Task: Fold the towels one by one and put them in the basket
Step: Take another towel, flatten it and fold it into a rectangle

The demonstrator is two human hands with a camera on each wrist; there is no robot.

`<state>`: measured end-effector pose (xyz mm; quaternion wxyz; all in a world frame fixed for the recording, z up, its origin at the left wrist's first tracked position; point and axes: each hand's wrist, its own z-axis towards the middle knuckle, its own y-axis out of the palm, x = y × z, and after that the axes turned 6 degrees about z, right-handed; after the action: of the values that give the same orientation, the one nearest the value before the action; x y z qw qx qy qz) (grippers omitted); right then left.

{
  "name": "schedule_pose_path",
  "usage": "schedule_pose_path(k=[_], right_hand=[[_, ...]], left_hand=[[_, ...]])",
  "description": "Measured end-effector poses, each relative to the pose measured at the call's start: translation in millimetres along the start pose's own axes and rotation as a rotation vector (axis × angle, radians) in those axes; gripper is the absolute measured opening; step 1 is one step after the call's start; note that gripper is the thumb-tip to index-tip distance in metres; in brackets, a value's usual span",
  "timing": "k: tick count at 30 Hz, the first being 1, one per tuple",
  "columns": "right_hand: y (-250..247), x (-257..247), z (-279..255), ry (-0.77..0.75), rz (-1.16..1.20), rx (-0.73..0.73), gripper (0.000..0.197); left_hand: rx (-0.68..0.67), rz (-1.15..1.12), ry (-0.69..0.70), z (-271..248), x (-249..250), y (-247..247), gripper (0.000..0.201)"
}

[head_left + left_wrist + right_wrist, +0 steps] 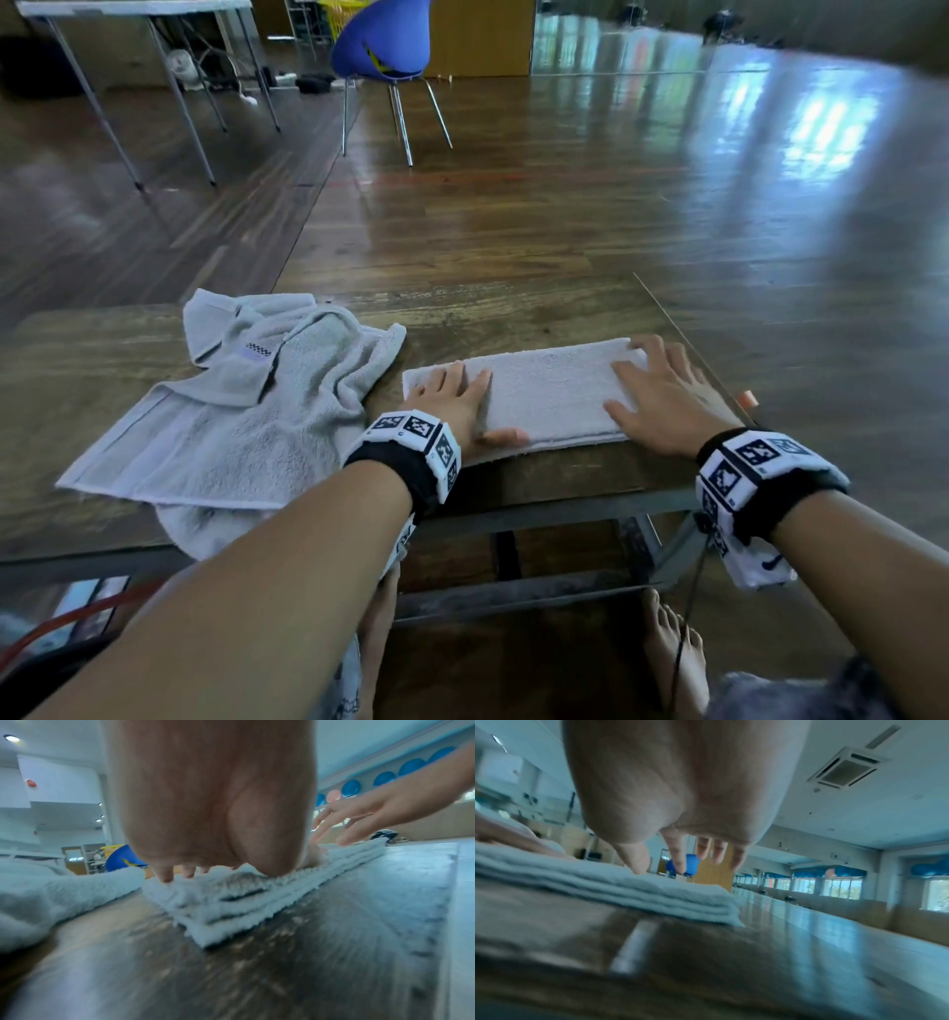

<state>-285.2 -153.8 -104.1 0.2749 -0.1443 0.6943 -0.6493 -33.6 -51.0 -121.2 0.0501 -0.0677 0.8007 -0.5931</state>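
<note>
— Listing item one: folded towel (544, 395), grey, a long layered strip flat on the worktop (493, 318), toward its 3 o'clock end.
— Your hands?
— Your left hand (457, 401) presses flat on the strip's 9 o'clock end, fingers (164, 876) straight, released. Your right hand (662, 395) lies at its 3 o'clock end, fingers (680, 860) spread and released, gripping nothing.
— Item two?
— Unfolded towel (231, 411), grey, crumpled, at 9 o'clock of the strip, one edge hanging over the worktop's near side.
</note>
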Motion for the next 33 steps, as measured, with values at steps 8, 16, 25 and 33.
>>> schedule_pose_path(k=[8,16,25,33], right_hand=[[10.1,-42.7,-23.6,-0.095,0.157,-0.179,0.052],[25.4,-36.9,-56.8,-0.153,-0.051,-0.217,0.107],[43.8,-61.9,-79.6,-0.375,0.235,0.227,0.035],[-2.0,-50.3,-41.8,0.077,1.069,0.286,0.024]], left_hand=[[-0.038,-0.078,0.001,-35.9,15.5,-24.7,0.068],[-0.197,-0.129,0.133,-65.1,-12.3,-12.3,0.087],[-0.146,-0.144,0.128,-64.3,-8.9,-19.3,0.097],[-0.031,-0.622,0.322,-58.4,-22.5,-55.7,0.029]])
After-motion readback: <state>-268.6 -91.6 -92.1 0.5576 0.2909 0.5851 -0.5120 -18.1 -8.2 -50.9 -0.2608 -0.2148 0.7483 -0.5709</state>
